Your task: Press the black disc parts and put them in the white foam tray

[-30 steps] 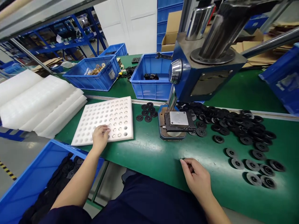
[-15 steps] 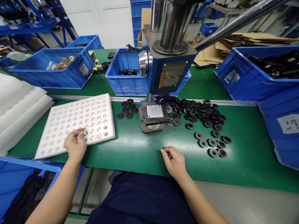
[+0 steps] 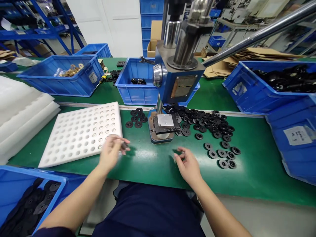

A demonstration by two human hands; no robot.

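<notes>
My left hand [image 3: 111, 153] is over the near right corner of the white foam tray [image 3: 61, 144], fingers pinched around a small dark part [image 3: 124, 144]. Motion smears that part, so its exact shape cannot be told. Rows of round holes cover the tray, and small shiny metal pieces sit in those toward its right side. My right hand [image 3: 189, 166] hovers over the bench in front of the press, fingers loosely curled and apart, with nothing seen in them. Between and beyond the hands stands the hand press [image 3: 177, 82], a flat metal plate [image 3: 165, 120] lying on its base.
Black discs [image 3: 138, 118] lie left of the press. A heap of black wheels [image 3: 212, 121] spreads to its right, with several loose wheels [image 3: 223, 154] nearer me. Blue bins [image 3: 133, 95] line the back; another bin [image 3: 59, 184] with black parts is at lower left. The press lever [image 3: 259, 36] reaches upper right.
My left hand has moved right from the foam tray's holes, carrying the small dark part. My right hand's fingers have loosened apart. The view has shifted slightly.
</notes>
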